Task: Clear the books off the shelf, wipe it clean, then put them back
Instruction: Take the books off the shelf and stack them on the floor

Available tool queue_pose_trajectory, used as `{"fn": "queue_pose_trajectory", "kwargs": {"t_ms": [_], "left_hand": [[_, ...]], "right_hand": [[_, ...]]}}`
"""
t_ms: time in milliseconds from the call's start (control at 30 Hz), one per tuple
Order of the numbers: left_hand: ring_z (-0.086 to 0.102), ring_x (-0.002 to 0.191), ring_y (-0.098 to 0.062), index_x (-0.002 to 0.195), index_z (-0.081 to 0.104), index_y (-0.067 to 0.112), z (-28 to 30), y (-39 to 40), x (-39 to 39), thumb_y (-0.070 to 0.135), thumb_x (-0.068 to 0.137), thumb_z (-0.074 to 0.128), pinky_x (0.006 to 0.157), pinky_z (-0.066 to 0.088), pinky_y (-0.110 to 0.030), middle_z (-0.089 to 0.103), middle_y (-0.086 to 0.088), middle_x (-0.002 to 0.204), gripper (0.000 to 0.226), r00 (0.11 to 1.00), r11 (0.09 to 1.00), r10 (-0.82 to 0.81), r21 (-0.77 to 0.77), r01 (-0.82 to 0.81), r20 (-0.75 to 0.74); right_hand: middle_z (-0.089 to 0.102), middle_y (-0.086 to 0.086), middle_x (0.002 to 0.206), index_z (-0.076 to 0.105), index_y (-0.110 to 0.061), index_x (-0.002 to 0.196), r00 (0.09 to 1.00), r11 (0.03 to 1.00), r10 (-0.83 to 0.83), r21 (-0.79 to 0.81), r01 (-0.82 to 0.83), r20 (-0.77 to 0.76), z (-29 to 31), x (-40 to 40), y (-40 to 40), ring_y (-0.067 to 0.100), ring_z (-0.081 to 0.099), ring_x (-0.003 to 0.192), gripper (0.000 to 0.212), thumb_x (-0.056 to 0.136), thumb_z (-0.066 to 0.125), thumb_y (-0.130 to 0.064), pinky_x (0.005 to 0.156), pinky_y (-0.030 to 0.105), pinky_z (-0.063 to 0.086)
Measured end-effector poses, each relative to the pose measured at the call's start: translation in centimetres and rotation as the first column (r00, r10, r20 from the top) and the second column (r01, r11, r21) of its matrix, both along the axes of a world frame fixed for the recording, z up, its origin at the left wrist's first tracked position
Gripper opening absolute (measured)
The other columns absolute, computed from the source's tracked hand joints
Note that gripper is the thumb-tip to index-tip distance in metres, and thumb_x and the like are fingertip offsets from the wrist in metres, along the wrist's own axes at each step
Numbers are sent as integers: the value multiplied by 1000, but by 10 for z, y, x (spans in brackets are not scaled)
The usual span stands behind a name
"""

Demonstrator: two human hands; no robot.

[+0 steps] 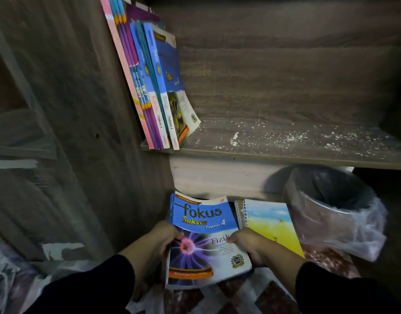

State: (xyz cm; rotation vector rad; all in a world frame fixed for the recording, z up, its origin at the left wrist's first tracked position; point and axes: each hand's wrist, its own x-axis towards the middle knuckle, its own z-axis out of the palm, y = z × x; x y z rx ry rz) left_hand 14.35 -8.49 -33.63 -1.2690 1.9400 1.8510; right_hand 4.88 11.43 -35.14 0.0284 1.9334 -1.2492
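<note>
Head view looked down at a blue Fokus Sukses book (204, 241) held low in front of the shelf (285, 152), between both hands. The left hand (165, 237) gripped its left edge, thumb curled over the cover and fingers hidden beneath. The right hand (247, 244) gripped the right edge, thumb pressed on the cover by the word "Fizik", fingers wrapped under. More blue book edges showed beneath the top cover at its upper left, so the hands seemed to hold a small stack, though how many I could not tell. The book sat well below the shelf board, over a patterned mat (229, 298). Just beside it on the right lay a spiral notebook (272, 225) with a yellow and sky-blue cover, its lower left corner behind the right hand. Further right stood a bin (335, 207) lined with a clear plastic bag. On the shelf a row of books (154, 87) stood at the far left, leaning left against the side panel (81, 132). White specks and dust (285, 134) covered the bare part of the shelf board to their right. Dark sleeves (93, 288) covered both forearms
</note>
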Motion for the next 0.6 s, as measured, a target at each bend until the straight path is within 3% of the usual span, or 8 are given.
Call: {"fn": "queue_pose_trajectory", "kwargs": {"t_ms": [167, 233, 267, 367, 400, 467, 567, 600], "left_hand": [[51, 65, -24, 76, 54, 1, -42, -18, -36, -2, 94, 45, 64, 43, -34, 54, -14, 72, 21, 994, 1000, 7, 17, -9, 111], [49, 63, -24, 74, 51, 2, -55, -20, -46, -3, 95, 43, 68, 42, -36, 52, -15, 70, 24, 993, 999, 31, 40, -36, 117], [49, 63, -24, 74, 51, 2, -61, -21, -51, -4, 96, 41, 70, 42, -38, 51, -15, 70, 25, 992, 998, 37, 46, -43, 118], [53, 59, -23, 74, 52, 2, -76, -19, -62, -6, 96, 38, 62, 46, -36, 53, -15, 70, 27, 995, 999, 15, 28, -18, 103], [55, 54, -21, 74, 52, 3, -78, -18, -63, -6, 96, 37, 54, 48, -31, 53, -14, 69, 28, 994, 1000, 2, 20, -4, 110], [56, 51, -17, 75, 53, 3, -82, -17, -65, -6, 96, 37, 46, 47, -25, 55, -12, 68, 29, 992, 999, -41, -14, 43, 120], [57, 49, -19, 74, 57, 5, -82, -18, -62, -5, 95, 35, 50, 52, -26, 59, -11, 61, 32, 989, 995, -77, -47, 83, 125], [55, 48, -20, 74, 56, 6, -81, -18, -60, -5, 95, 34, 51, 53, -29, 57, -11, 61, 32, 987, 994, -93, -49, 100, 130]], "right_hand": [[59, 17, 128, 53, 5, 126, 990, 981, -26, 186, 52, -139, -32, -20, -45, 23, 56, 101, 33, 96, 41, 2, 73, 26, 35], [54, 15, 135, 53, 1, 129, 946, 905, 253, 394, -158, -201, -44, -22, -52, 27, 55, 117, 34, 97, 43, -3, 79, 28, 40], [54, 16, 135, 54, 2, 128, 941, 875, 284, 451, -177, -182, -50, -26, -54, 26, 56, 116, 34, 96, 44, -5, 82, 26, 45], [51, 18, 137, 54, 3, 116, 978, 914, 130, 403, -54, -164, -56, -40, -59, 23, 58, 111, 25, 99, 38, -6, 80, 20, 45], [52, 19, 136, 52, 1, 107, 971, 912, 156, 404, -72, -180, -60, -42, -59, 25, 55, 115, 18, 99, 37, -5, 86, 24, 43], [58, 19, 123, 56, 2, 102, 989, 941, -26, 332, 73, -144, -75, -45, -59, 17, 51, 104, 20, 98, 37, -2, 82, 26, 39], [52, 8, 85, 48, 1, 71, 975, 910, 72, 413, 22, -211, -99, -51, -59, 15, 42, 91, 29, 98, 35, 1, 72, 21, 32], [53, 9, 86, 51, 4, 77, 977, 914, 54, 405, 34, -205, -97, -49, -59, 15, 43, 91, 26, 97, 36, 2, 72, 22, 32]]}}
